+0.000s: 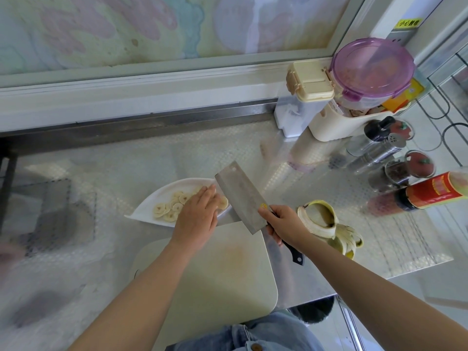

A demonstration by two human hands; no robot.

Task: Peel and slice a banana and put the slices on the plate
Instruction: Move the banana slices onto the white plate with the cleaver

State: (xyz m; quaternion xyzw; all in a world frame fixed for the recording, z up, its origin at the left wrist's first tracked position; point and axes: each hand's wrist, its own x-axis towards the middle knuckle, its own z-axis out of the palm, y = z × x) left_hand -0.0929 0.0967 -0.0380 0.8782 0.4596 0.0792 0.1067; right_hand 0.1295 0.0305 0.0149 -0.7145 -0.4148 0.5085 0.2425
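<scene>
A white plate [147, 206] sits on the steel counter beyond the pale cutting board [215, 274]. Several banana slices [169, 209] lie on the plate. My left hand [197, 216] hovers flat over the plate's right side, fingers straight, covering some slices. My right hand [283, 224] grips the black handle of a cleaver [240, 198], whose broad blade tilts up beside my left fingers, over the plate's right edge. The empty banana peel [326, 224] lies on the counter to the right of my right hand.
Spice jars and a red-labelled bottle [430, 191] stand along the right. A cream bin [344, 125] with a purple-lidded container [372, 69] and a white box sit at the back right. The counter's front edge is near my body.
</scene>
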